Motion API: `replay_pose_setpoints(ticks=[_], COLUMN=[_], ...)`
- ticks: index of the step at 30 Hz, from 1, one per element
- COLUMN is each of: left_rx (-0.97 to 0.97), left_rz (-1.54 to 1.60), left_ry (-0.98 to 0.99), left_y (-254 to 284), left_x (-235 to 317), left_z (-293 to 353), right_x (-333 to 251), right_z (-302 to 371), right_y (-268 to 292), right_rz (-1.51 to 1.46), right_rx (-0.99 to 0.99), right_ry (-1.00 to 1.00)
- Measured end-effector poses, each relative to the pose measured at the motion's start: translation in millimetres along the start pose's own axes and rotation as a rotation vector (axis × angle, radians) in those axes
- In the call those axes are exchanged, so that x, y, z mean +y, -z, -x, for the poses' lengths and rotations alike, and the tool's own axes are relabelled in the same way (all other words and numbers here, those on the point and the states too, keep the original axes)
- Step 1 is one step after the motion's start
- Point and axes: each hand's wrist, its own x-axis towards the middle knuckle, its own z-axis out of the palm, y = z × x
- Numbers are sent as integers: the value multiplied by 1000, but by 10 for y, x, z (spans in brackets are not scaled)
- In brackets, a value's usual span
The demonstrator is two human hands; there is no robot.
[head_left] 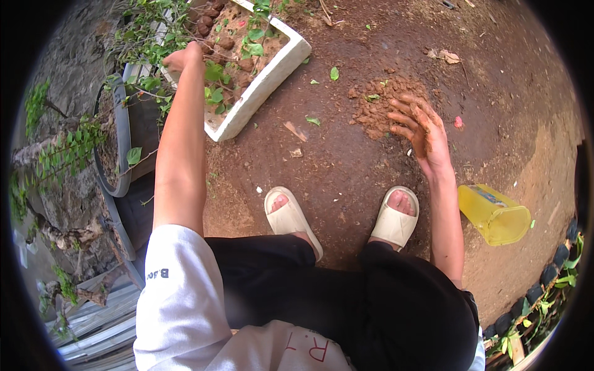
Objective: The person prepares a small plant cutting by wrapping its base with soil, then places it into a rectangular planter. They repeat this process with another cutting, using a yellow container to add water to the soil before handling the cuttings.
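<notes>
My left hand [185, 57] reaches over the white planter box [263, 77] at the upper left, among thin leafy stems [148, 37]. Its fingers are mostly hidden, so whether they grip a stem does not show. Brown soil and rounded mud lumps [226, 43] fill the box. On the right, my right hand [424, 127] is smeared with wet mud. Its fingers are apart and hold nothing, right beside or just over a heap of wet mud [374, 105] on the ground.
A yellow translucent plastic container [495, 216] lies on its side to the right. My feet in cream slides [396, 216] stand on the dirt. Dark plant pots [120, 136] line the left, by a rough grey wall [68, 62]. Black edging and plants [557, 266] curve along the lower right.
</notes>
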Motion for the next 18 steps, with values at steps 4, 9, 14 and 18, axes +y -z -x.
replay_pose_setpoints(ticks=[4, 9, 14, 18], left_rx=[-162, -870, -783, -652], left_rz=[-298, -574, -571, -417], left_ry=[-729, -732, -655, -559], left_y=[265, 53, -166, -234], left_x=[300, 121, 6, 7], left_z=[367, 707, 1142, 1259], right_x=[-6, 24, 13, -26], right_z=[10, -23, -2, 54], right_y=[19, -6, 33, 129], right_rz=[-11, -22, 23, 59], right_rx=[8, -59, -81, -87], right_ry=[15, 21, 32, 23])
